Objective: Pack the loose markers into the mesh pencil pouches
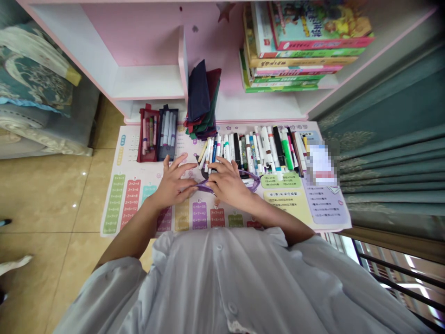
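Note:
A purple-edged pouch (256, 184), see-through and probably mesh, lies flat in front of me with white pens showing in or under it. My left hand (175, 181) pinches its left end between thumb and forefinger, the other fingers spread. Across the pouch's middle lies my right hand (227, 181), its fingertips gripping the edge and hiding much of it. Just beyond both hands, a wide row of markers and pens (250, 150) runs across the desk. To the left, a red pouch (149, 154) and a dark blue pouch (168, 153) each hold several markers.
Behind the markers, a pile of dark blue, red and green pouches (201, 99) leans against the shelf divider. A stack of books (299, 60) sits on the right shelf. A blurred-out phone-like object (323, 163) lies at the right of the printed desk mat (292, 206).

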Motion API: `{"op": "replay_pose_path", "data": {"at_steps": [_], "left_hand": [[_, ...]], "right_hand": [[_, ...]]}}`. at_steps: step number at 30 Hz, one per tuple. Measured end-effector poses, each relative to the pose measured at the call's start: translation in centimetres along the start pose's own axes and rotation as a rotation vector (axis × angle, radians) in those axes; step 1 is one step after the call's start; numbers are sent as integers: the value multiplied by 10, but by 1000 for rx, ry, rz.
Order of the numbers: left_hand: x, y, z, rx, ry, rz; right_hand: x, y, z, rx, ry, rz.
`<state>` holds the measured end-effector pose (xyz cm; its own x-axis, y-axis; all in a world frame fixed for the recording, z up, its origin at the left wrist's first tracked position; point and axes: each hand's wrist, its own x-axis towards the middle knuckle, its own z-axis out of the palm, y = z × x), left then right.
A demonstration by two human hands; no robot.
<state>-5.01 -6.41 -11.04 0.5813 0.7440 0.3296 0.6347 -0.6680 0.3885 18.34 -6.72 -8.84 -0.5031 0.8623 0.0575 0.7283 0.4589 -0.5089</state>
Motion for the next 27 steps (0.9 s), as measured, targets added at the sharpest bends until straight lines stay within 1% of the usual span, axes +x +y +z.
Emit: {"op": "replay_pose_path", "data": {"at_steps": [11,14,18,27], "left_hand": [[0,0,1,28,20,13],[0,0,1,26,12,2],[0,0,0,25,8,-5],[0,-1,1,35,52,35]], "right_hand": [[-1,3,-1,-14,-12,22],[-1,4,-1,-7,-31,34],[-1,4,-3,-7,-22,25],[-1,2,-10,-20,-91,85]]}}
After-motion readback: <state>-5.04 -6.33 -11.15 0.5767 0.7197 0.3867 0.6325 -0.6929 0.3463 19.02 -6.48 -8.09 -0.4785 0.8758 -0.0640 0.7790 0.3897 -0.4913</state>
